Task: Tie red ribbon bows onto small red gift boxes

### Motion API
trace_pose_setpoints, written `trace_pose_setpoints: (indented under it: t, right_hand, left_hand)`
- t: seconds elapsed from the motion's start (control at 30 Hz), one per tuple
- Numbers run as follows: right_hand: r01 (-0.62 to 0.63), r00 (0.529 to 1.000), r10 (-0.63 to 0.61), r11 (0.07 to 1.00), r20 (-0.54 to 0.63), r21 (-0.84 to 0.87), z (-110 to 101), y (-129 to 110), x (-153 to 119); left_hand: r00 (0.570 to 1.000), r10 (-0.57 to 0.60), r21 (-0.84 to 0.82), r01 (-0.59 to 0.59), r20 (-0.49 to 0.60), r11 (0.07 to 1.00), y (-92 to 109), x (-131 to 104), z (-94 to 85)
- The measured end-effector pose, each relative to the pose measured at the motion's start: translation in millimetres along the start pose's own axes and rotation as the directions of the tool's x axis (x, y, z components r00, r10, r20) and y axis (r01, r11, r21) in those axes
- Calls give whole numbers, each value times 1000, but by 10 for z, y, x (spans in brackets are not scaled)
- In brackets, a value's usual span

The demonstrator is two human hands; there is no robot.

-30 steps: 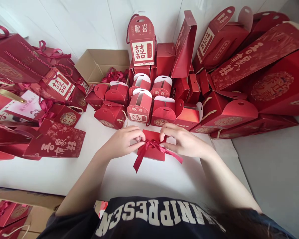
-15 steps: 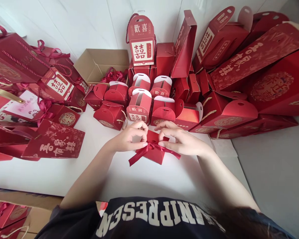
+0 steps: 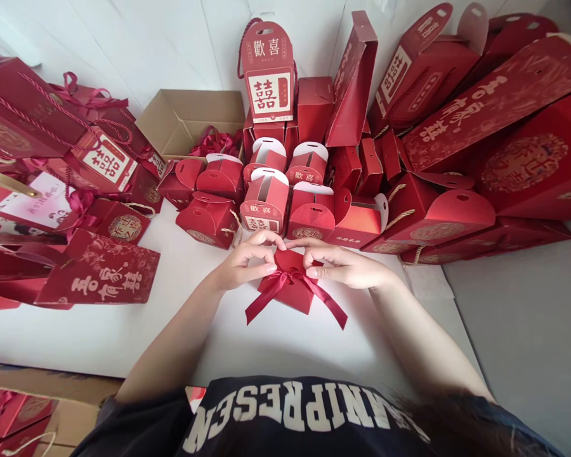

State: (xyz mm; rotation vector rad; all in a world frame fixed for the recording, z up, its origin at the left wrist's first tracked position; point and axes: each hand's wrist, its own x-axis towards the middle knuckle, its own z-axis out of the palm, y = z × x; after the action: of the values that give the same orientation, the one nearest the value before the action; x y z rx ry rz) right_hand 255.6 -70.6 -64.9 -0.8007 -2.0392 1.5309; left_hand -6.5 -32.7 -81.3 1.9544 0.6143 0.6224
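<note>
A small red box [image 3: 292, 297] stands on the white table in front of me, with a dark red ribbon [image 3: 330, 306] tied at its front and two tails hanging down apart. My left hand [image 3: 252, 261] is at the box's left side, fingers curled, thumb and fingertips pressed at the ribbon's loop. From the right, my right hand [image 3: 340, 263] has its thumb and fingers closed round the other side of the bow. The loops are mostly covered by my fingers.
Several small red boxes [image 3: 212, 219] stand close behind my hands. Larger red boxes fill the right side. An open cardboard box [image 3: 171, 120] holding ribbon is at the back left. Red bags and boxes [image 3: 102, 270] crowd the left. White table surface [image 3: 195, 343] shows around my forearms.
The ribbon's right tail has swung down, and both tails now hang lower. My fingertips have moved slightly at the bow, the two hands' forefingers now closer together above the box.
</note>
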Motion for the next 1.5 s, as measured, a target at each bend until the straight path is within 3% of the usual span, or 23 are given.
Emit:
trace_pose_setpoints:
  t: [0.2,0.4,0.73,1.07,1.17,1.5]
  right_hand:
    - [-23,999,22,999,-44,-25,11,56,11]
    - [-54,998,55,992,-10,115,28,110,29]
    - [-16,997,33,973,-70,230,68,180,57]
    - [54,988,-43,996,-151,64,38,181,48]
    - [48,991,-45,999,-126,19,30,159,37]
    - [-13,992,46,961,-117,275,77,202,55]
  left_hand:
    - [999,-32,18,32,5,999,-22,-33,17]
    - [999,-34,23,33,8,999,-35,-27,51]
    - [1000,-15,92,12,27,996,-32,-36,42]
    - [998,-41,-15,40,-54,999,-62,-54,60]
    - [997,-49,-26,48,-58,999,-51,-46,82]
    - [996,-22,25,24,-85,999,-40,-40,129]
